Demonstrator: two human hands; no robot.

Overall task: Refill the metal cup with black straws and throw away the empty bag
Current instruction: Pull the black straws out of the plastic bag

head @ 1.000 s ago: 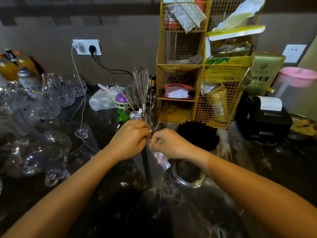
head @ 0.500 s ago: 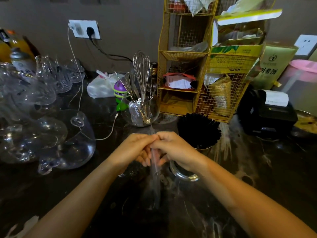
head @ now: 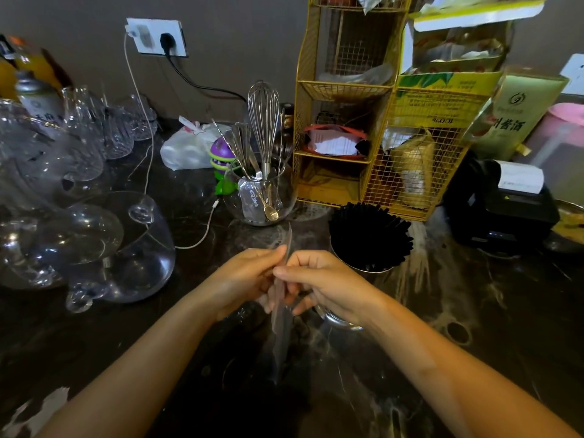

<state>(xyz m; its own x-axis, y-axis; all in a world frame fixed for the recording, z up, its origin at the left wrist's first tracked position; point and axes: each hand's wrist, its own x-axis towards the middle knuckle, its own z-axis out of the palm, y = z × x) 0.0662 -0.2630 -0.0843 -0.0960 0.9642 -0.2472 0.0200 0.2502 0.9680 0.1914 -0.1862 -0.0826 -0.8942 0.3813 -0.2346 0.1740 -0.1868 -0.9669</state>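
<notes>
I see both hands meeting over the dark counter (head: 474,327). My left hand (head: 243,279) and right hand (head: 325,286) pinch the clear empty bag (head: 280,324) between thumbs and fingertips, pressed flat into a narrow strip that hangs down from them, its top edge poking up above the fingers. The cup (head: 341,320) stands just right of my right hand, packed with black straws (head: 368,235), its body mostly hidden behind the hand.
</notes>
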